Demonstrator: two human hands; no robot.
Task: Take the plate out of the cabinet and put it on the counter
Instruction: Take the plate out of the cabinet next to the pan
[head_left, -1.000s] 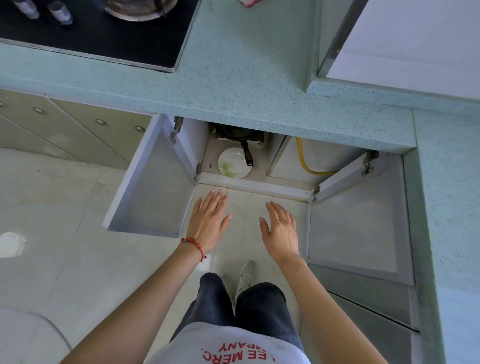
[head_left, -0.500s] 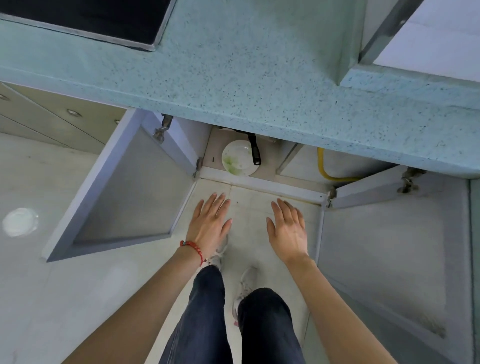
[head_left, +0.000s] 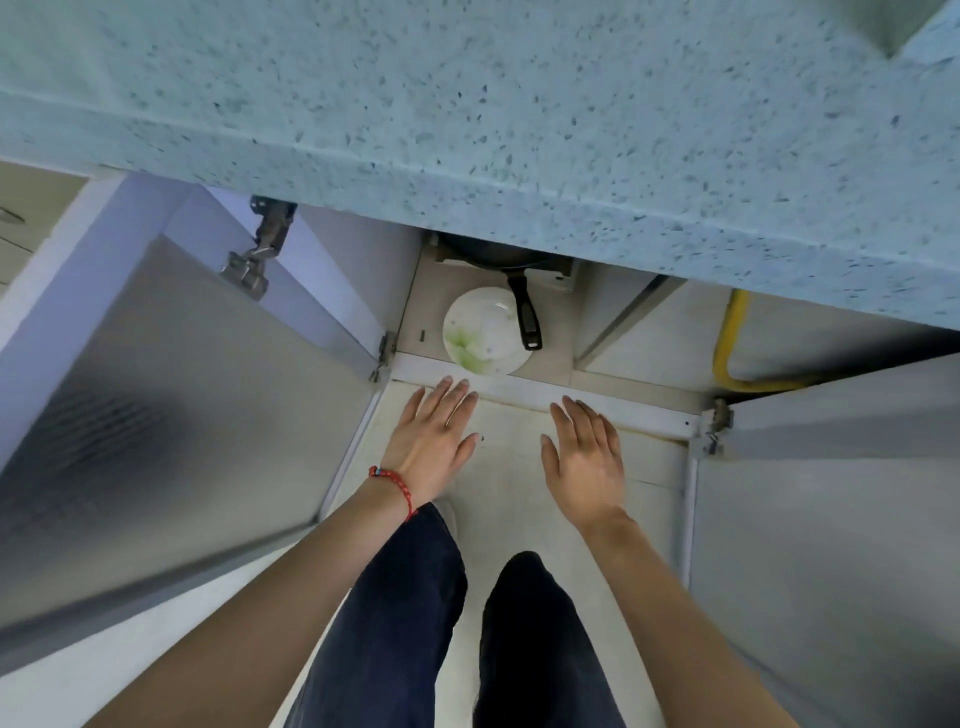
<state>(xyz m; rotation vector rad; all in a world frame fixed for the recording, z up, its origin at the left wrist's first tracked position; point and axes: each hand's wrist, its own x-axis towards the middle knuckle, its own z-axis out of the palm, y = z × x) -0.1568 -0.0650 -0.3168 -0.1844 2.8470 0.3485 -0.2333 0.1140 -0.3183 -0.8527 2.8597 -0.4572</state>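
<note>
A white plate (head_left: 480, 332) with a green pattern lies on the floor of the open cabinet (head_left: 524, 388), near its front sill. A black pan handle rests over the plate's right edge. My left hand (head_left: 434, 439), with a red bracelet at the wrist, is flat and open, its fingertips reaching the sill just below the plate. My right hand (head_left: 587, 457) is also open, palm down, a little to the right and short of the sill. Neither hand touches the plate. The speckled blue-green counter (head_left: 467, 104) overhangs the cabinet and fills the top of the view.
Both cabinet doors stand open: the left door (head_left: 156, 389) and the right door (head_left: 831, 519) flank my arms. A black frying pan (head_left: 498, 260) sits behind the plate. A yellow hose (head_left: 727, 343) runs in the right compartment. My legs are on the tiled floor below.
My head has dropped lower and closer to the cabinet. Both hands have moved forward toward the sill and the plate, still open and holding nothing.
</note>
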